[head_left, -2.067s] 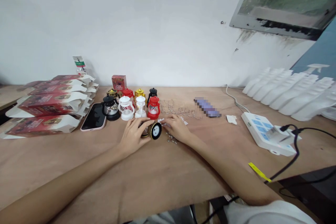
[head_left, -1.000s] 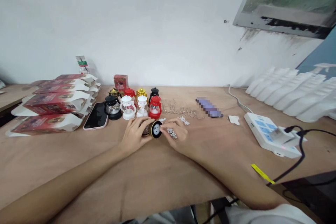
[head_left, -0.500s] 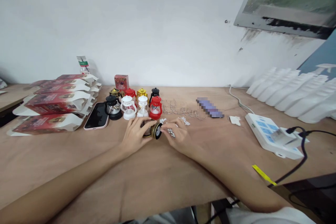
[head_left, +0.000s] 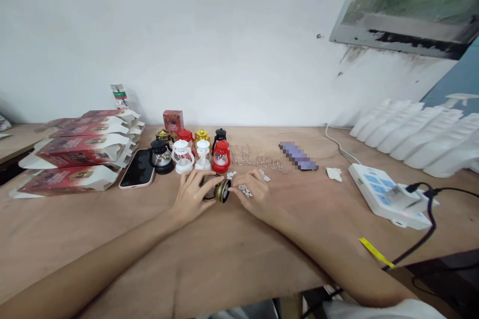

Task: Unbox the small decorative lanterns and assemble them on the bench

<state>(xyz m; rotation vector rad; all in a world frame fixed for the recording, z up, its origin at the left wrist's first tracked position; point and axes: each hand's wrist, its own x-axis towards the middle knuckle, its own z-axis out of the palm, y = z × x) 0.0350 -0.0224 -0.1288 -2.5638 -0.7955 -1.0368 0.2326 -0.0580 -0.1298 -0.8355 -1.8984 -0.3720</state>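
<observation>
My left hand (head_left: 194, 192) is closed round a small bronze-and-black lantern (head_left: 221, 192), which lies on its side with its base turned to the right. Thumb and fingertips of my right hand (head_left: 251, 193) are pinched together at that base; whatever they hold, if anything, is too small to make out. Beyond the hands stand several little lanterns, among them a red one (head_left: 221, 156), a white one (head_left: 183, 156) and a black one (head_left: 161, 156). Small white pieces (head_left: 246, 191) lie beside my right hand, partly hidden by it. Thin wire handles (head_left: 258, 161) are spread behind them.
Flattened red boxes (head_left: 75, 152) are stacked at the left, next to a phone (head_left: 137, 169). A small red box (head_left: 173, 120) stands by the wall. To the right are a purple item (head_left: 298, 155), a power strip (head_left: 385, 194) with cables and a row of white bottles (head_left: 407, 132).
The view has tilted slightly, so everything sits a little lower. Both hands stay at the lantern, with the right fingertips still against its base.
</observation>
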